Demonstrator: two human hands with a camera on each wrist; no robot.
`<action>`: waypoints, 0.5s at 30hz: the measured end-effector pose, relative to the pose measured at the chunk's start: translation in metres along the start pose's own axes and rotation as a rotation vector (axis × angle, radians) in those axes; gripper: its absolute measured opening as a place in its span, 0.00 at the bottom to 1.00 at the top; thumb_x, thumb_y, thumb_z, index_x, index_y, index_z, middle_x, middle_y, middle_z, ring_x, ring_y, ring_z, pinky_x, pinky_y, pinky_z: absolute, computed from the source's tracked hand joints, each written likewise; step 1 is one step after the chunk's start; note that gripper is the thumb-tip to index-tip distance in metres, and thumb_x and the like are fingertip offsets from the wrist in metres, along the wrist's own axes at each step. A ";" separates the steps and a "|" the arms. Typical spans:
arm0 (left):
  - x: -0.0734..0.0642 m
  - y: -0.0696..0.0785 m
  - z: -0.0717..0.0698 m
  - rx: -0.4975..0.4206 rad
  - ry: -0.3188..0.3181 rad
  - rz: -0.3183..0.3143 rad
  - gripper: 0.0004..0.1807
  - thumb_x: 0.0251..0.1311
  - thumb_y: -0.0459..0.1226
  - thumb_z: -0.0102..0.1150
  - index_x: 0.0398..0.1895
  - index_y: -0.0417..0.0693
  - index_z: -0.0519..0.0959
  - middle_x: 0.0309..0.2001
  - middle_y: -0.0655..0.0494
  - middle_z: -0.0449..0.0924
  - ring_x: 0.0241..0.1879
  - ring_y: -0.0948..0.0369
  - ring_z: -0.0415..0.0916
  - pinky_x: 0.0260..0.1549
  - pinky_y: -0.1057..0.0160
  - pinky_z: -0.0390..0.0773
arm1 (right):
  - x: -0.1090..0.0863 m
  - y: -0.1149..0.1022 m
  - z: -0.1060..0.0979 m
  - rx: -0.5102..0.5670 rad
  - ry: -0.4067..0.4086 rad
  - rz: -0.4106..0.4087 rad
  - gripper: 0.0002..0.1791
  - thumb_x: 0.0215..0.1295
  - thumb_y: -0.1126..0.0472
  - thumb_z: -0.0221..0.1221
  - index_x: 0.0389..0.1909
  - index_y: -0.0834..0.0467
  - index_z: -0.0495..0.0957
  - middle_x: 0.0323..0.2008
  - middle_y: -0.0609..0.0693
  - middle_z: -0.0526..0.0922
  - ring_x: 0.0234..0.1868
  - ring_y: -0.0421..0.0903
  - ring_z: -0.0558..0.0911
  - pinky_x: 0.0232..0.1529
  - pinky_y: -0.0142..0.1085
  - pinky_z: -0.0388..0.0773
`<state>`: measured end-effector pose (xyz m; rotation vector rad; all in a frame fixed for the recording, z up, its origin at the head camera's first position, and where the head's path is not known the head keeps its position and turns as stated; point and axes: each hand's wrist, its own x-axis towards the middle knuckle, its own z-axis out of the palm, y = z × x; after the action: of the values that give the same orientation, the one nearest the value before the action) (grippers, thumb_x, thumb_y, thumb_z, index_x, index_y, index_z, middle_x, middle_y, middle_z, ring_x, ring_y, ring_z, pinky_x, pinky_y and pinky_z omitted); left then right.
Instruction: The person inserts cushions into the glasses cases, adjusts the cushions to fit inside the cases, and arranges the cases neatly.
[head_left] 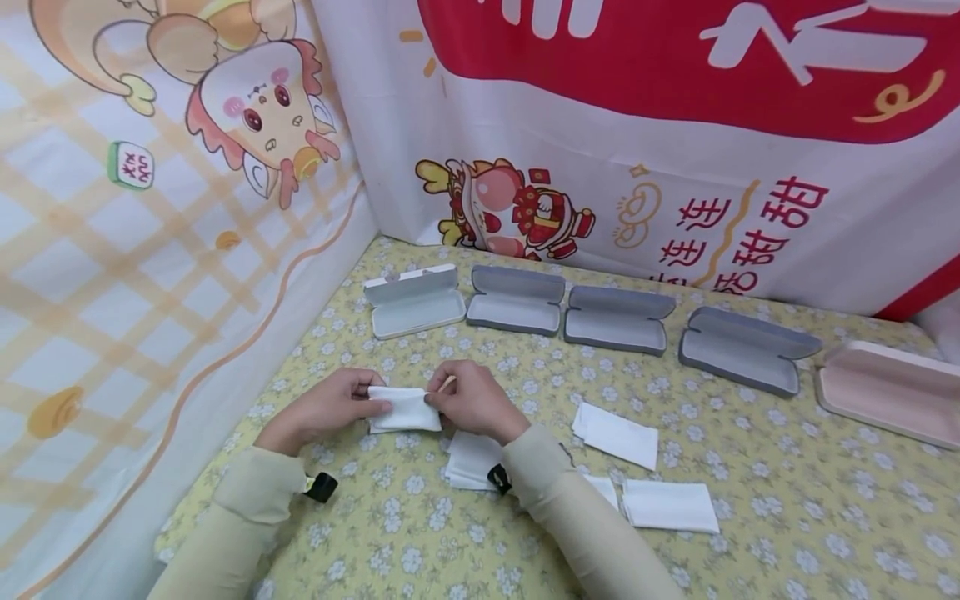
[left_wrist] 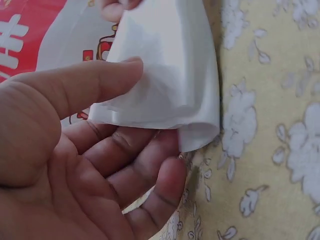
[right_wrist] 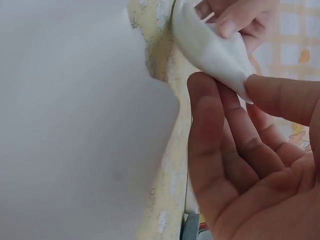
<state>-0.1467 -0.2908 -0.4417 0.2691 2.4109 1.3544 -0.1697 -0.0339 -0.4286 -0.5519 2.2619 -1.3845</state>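
Note:
A folded white cloth (head_left: 408, 408) is held between both hands just above the table. My left hand (head_left: 337, 404) pinches its left end; in the left wrist view the thumb (left_wrist: 107, 82) lies on top and the fingers pass underneath. The layers show at that end, with a rounded fold on the table side. At the other end, my right hand (head_left: 474, 402) pinches a corner between thumb and fingers, seen closely in the right wrist view, where the cloth (right_wrist: 215, 52) bows. Partly behind the right wrist lies another folded white cloth (head_left: 471, 462).
More folded white cloths lie to the right, one farther back (head_left: 617, 435) and one nearer (head_left: 671, 506). Along the back stand open glasses cases: a white one (head_left: 418, 317), three grey ones (head_left: 513, 312) and a pink one (head_left: 892, 396). Printed curtains (head_left: 637, 108) hang behind and at left.

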 end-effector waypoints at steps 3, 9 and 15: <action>0.000 0.001 -0.001 -0.098 -0.004 -0.049 0.09 0.65 0.34 0.66 0.40 0.34 0.80 0.33 0.44 0.84 0.31 0.54 0.78 0.28 0.61 0.79 | 0.001 0.003 -0.001 0.074 0.009 0.044 0.02 0.71 0.61 0.63 0.37 0.55 0.80 0.29 0.49 0.85 0.29 0.52 0.86 0.26 0.39 0.81; 0.002 0.003 0.000 -0.271 0.020 -0.137 0.12 0.65 0.32 0.66 0.45 0.31 0.79 0.37 0.43 0.85 0.36 0.51 0.83 0.35 0.55 0.85 | 0.007 0.009 0.001 0.273 0.061 0.186 0.03 0.70 0.62 0.64 0.39 0.57 0.81 0.27 0.55 0.85 0.22 0.51 0.81 0.22 0.40 0.79; 0.006 0.003 0.004 -0.365 0.061 -0.191 0.15 0.66 0.34 0.66 0.49 0.32 0.78 0.41 0.42 0.85 0.41 0.47 0.84 0.40 0.50 0.85 | 0.016 0.016 0.000 0.399 0.119 0.248 0.04 0.66 0.63 0.66 0.36 0.60 0.85 0.30 0.58 0.84 0.23 0.47 0.81 0.26 0.40 0.84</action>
<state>-0.1510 -0.2839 -0.4421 -0.0977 2.1168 1.6913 -0.1846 -0.0356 -0.4453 -0.0570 1.9766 -1.7089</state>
